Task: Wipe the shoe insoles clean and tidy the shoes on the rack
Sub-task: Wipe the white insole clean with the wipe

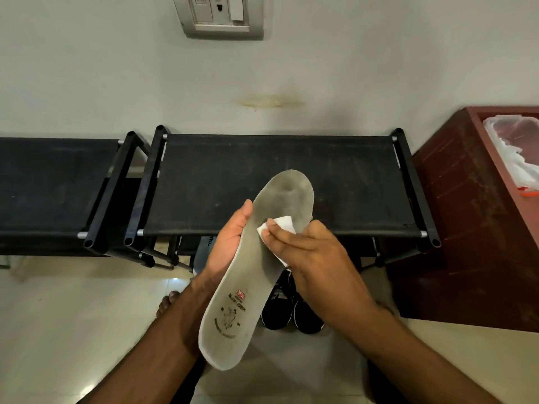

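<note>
A grey shoe insole [256, 272] with a small flag logo near its heel is held up in front of the black shoe rack [274, 182]. My left hand [227, 243] grips it from the left side, thumb along its edge. My right hand [309, 255] presses a white wipe [281, 224] against the insole's middle, fingers curled over the wipe. A pair of black shoes [291, 310] with white sole edges stands on the floor under my hands, partly hidden by the insole.
A second black rack [55, 185] stands to the left. A dark red cabinet [466, 214] at the right holds a clear plastic container [513, 153] on top. A switch panel [221, 16] is on the wall above. My bare foot [167, 304] shows on the tiled floor.
</note>
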